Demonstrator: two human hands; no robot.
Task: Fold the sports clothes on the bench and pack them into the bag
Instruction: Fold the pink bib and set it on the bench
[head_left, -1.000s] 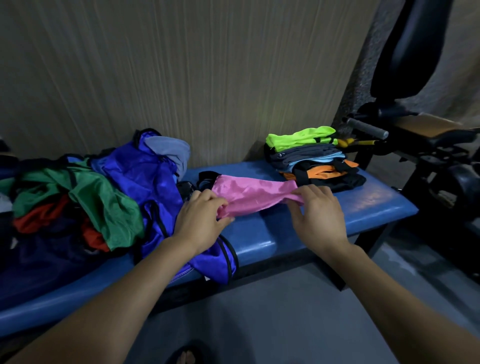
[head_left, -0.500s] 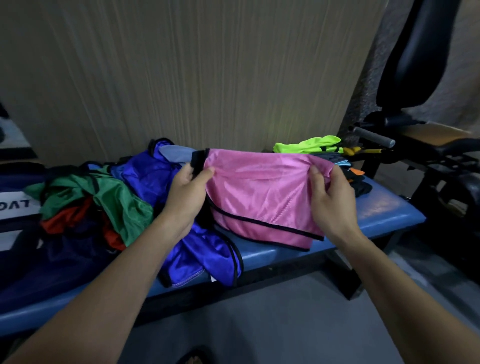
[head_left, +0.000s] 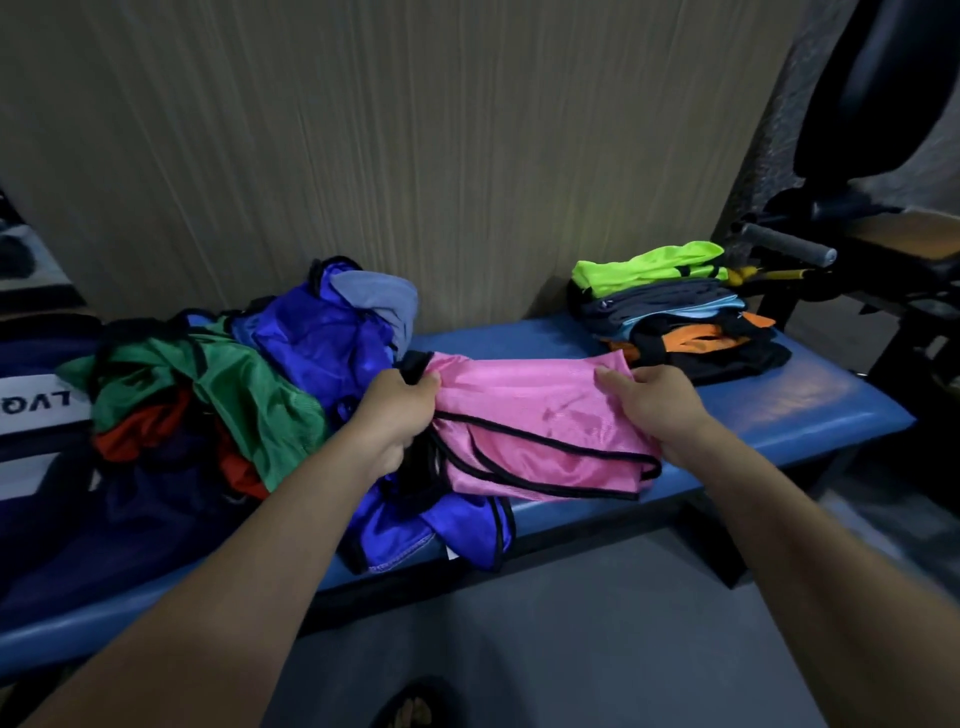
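Note:
A pink garment (head_left: 540, 421) with black trim lies spread across the middle of the blue bench (head_left: 810, 410). My left hand (head_left: 392, 418) grips its left edge. At the garment's right top corner my right hand (head_left: 657, 405) pinches the fabric. Left of the pink piece sits a loose heap of unfolded clothes: a blue garment (head_left: 332, 343), a green one (head_left: 239, 395) and a red one (head_left: 145, 431). A folded stack (head_left: 675, 312) with a neon yellow-green top stands at the bench's right end. A dark blue bag (head_left: 47, 415) with a white label lies at the far left.
A panelled wall runs behind the bench. Black gym equipment (head_left: 883, 234) with a padded bar (head_left: 784, 244) stands close to the bench's right end. Grey floor lies in front, with my foot (head_left: 413, 709) at the bottom edge.
Both hands lifted the pink garment and held it spread in the air, then lowered it flat onto the bench. The camera view shifted slightly.

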